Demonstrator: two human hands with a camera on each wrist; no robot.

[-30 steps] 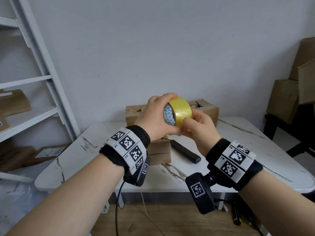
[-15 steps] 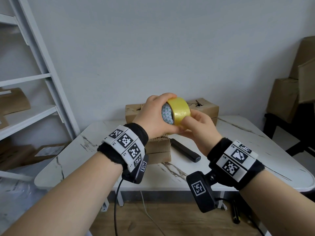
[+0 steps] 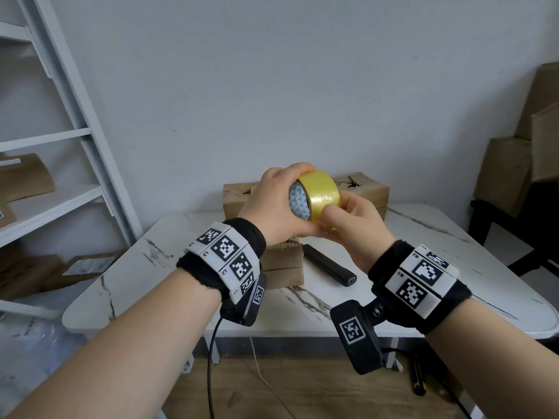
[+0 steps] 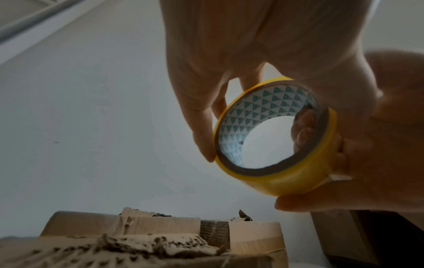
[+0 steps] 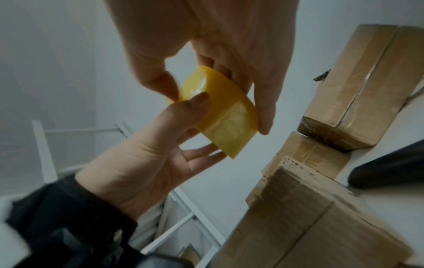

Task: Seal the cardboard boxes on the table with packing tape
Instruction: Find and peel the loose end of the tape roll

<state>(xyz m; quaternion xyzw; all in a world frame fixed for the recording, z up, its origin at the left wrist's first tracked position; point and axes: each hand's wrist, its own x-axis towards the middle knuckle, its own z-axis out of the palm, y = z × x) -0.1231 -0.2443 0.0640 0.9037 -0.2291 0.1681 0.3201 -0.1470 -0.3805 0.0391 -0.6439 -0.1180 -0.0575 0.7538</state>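
A yellow packing tape roll (image 3: 322,193) is held up in the air above the white marble table (image 3: 423,252). My left hand (image 3: 279,204) grips it from the left, fingers over the top. My right hand (image 3: 351,219) holds it from the right, with its thumb (image 3: 329,213) pressed on the outer band. In the left wrist view the tape roll (image 4: 298,183) shows its patterned core; in the right wrist view both thumbs lie on the tape roll (image 5: 227,119). Below the hands a small cardboard box (image 3: 282,264) sits in front of a long cardboard box (image 3: 363,189).
A black bar-shaped tool (image 3: 329,264) lies on the table just right of the small box. A white shelf unit (image 3: 75,131) with cardboard pieces stands at the left. More boxes (image 3: 508,173) are stacked at the far right. Small tools (image 3: 419,379) lie on the floor.
The right thumb has slid a little along the roll's band. Both hands keep the roll at about the same place.
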